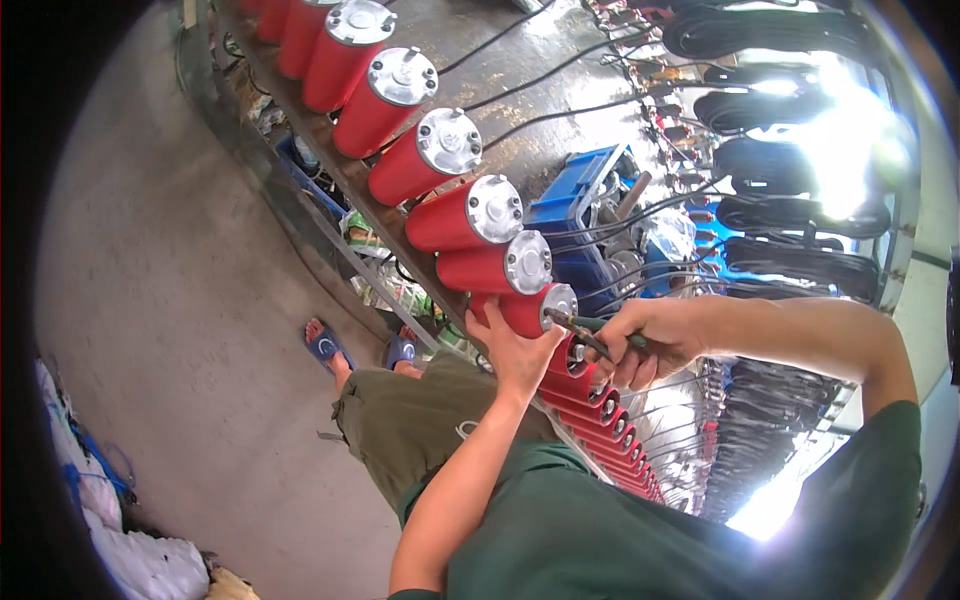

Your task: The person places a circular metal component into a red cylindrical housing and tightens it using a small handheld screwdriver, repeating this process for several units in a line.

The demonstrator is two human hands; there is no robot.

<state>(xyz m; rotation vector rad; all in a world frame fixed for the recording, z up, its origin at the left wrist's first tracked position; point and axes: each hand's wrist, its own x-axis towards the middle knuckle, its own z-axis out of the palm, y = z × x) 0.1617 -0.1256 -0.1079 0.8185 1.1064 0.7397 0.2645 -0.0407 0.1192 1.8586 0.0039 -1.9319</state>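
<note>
My left hand (515,352) is wrapped around the side of a red cylindrical motor (522,314), steadying it in the row. This motor has a silver end cap facing right. My right hand (655,338) grips a pair of pliers (590,323) with dark handles. The pliers' jaws meet the end cap near its edge; what exactly they pinch is too small to make out. Right beside the held motor, on the far side, lies another red motor (470,272) with its silver cap (528,262).
More red motors (410,172) line the bench edge both ways. A blue crate (575,195) with metal parts stands on the metal bench (530,55). Black cables run from the motors toward coiled black cables (800,215) at the right. Green-and-white packaging (385,290) lies below the bench edge.
</note>
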